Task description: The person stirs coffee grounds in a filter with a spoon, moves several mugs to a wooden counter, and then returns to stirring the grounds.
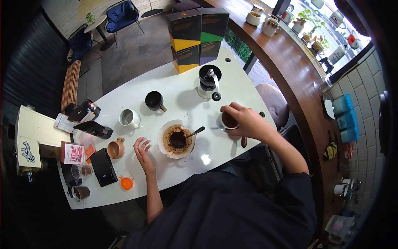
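Note:
My right hand [248,121] grips a small clear cup [229,120] of brown liquid by its rim, thumb on the near side and fingers over the far side. Just below it, a brown wooden handle [243,142] sticks out toward me. My left hand [143,154] holds nothing; its fingers are apart, over the table left of a white paper filter [162,148]. Dark wet coffee grounds [178,140] lie in the filter, and a spoon [196,131] leans in them with its handle to the right.
A hand grinder [206,92] stands on the white table [124,189] before stacked boxes [185,29]. A dark cup [154,100], a white mug [129,119] and a tan cup [115,149] sit left of centre. Near the left edge are a black scale [104,167] and an orange-filled cup [127,183].

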`<state>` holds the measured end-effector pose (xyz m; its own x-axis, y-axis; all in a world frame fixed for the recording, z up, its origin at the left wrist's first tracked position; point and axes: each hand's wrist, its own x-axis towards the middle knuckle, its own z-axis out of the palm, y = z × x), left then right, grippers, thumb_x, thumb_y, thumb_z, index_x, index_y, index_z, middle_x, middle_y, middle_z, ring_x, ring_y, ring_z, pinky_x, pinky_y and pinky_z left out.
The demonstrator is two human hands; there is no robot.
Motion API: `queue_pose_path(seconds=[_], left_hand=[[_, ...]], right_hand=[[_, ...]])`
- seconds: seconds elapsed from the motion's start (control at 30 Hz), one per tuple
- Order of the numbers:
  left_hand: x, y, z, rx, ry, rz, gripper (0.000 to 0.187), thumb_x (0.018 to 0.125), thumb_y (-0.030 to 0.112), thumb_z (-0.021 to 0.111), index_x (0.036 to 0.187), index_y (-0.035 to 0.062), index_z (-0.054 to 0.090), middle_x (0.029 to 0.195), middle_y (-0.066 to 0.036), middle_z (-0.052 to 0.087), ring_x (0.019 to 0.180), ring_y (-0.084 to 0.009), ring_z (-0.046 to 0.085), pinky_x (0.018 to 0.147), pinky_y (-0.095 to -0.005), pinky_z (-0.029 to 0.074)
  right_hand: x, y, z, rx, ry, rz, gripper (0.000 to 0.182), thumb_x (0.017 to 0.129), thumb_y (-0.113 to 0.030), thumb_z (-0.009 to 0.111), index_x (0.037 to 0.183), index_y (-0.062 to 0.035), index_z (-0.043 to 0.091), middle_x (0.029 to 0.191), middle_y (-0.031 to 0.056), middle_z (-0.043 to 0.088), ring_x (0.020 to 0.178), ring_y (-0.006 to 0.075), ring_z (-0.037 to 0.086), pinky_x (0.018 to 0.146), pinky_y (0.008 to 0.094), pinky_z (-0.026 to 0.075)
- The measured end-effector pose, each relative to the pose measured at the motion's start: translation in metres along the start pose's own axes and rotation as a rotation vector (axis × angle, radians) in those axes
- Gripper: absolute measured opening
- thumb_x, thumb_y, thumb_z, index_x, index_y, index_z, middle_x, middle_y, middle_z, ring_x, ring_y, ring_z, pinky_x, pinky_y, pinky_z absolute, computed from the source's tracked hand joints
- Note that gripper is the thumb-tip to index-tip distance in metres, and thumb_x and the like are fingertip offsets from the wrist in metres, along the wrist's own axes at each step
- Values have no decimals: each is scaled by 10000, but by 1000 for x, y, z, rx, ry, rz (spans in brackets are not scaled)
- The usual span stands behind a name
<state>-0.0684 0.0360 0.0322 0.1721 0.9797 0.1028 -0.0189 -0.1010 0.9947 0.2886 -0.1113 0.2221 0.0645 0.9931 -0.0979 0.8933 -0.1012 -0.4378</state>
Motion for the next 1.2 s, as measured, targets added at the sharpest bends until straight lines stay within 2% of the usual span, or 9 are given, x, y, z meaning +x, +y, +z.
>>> queue_pose_path(seconds=[0.37,0.7,0.77,0.83,0.9,0.97,1.03,1.07,1.2], left_hand=[[15,-18,8,-6,79,-68,572,1102,528,326,1389,57,480,1352,-124,530,1202,-245,590,1027,-391,449],[5,-40,-3,138,259,-70,648,1069,605,352,1411,67,474,1368,-99,508,1198,-252,568,1037,-384,442],[-5,-30,7,498,283,56,662,1073,607,339,1383,38,473,1311,-131,501,1185,-286,555,1059,-421,436],[-15,-29,7,168,444,-123,666,1083,594,327,1327,-1,502,1259,-156,514,1191,-288,547,1074,-426,441],[-35,-40,-15,331,459,-113,680,1085,596,320,1307,-18,512,1268,-165,521,1208,-283,540,1079,-421,442],[-59,-54,-24,494,477,-108,696,1088,597,313,1287,-35,523,1276,-173,528,1225,-277,534,1084,-417,443],[-84,-66,-22,285,689,-187,712,1094,584,317,1341,-52,522,1313,-182,545,1217,-279,553,1067,-419,455],[-103,-78,-28,292,695,-183,712,1094,584,317,1341,-52,522,1313,-182,545,1217,-279,553,1067,-419,455],[-140,-77,-21,548,849,-249,744,1093,575,342,1467,-60,436,1337,-199,557,1146,-289,604,973,-383,512]], right_hand=[[0,44,-139,-46,63,-81,648,727,-249,886,1260,-29,592,1168,190,684,1113,364,671,977,418,536],[75,151,-265,-405,262,-303,632,725,-277,867,1266,-74,611,990,179,737,914,316,735,849,409,579],[98,166,-293,-285,168,-141,675,702,-288,883,1277,-62,611,1010,205,719,861,295,717,810,411,558],[124,195,-314,-290,186,-158,658,740,-282,880,1304,-90,601,1001,180,736,845,289,727,812,407,584],[149,220,-332,-277,239,-116,656,748,-294,883,1301,-84,598,1008,174,739,863,305,734,834,420,613],[210,303,-346,-332,348,-279,661,748,-301,881,1306,-108,583,999,163,733,801,282,746,629,368,633],[205,268,-374,-240,60,-6,494,868,-312,787,1236,-33,611,981,139,735,791,205,718,684,350,588],[227,292,-379,-215,77,8,704,783,-306,827,1372,-47,543,1050,176,746,792,232,734,649,368,588],[278,354,-390,-172,147,48,812,712,-387,875,1386,-62,559,1096,174,746,831,258,740,703,385,602]])
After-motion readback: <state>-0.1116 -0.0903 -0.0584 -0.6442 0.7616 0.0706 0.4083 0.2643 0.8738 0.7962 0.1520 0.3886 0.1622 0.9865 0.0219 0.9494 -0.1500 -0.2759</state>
